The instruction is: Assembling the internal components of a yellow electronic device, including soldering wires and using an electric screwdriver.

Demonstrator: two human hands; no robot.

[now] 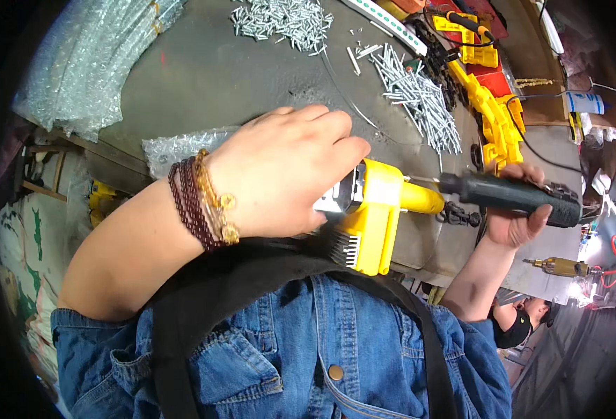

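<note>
My left hand (pixel 280 167), with beaded bracelets at its wrist, is closed round the far-left side of a yellow plastic tool housing (pixel 381 216). A silver and black metal part (pixel 346 192) shows between the fingers and the yellow shell, and a row of dark comb-like slots runs along its lower side. In my right hand (pixel 507 227) lies a dark electric screwdriver (pixel 524 199), held level with its fingers wrapped round the body. Its thin bit points left at the housing; whether the tip touches a screw there cannot be told.
Piles of short screws (pixel 283 24) and long screws (pixel 420 98) lie on the grey bench (pixel 182 77). Bubble wrap (pixel 91 63) covers the far left. Yellow plastic housings (pixel 493 119) stand at the right, with a brass-coloured screwdriver (pixel 559 267) below. Another person (pixel 517 321) is at lower right.
</note>
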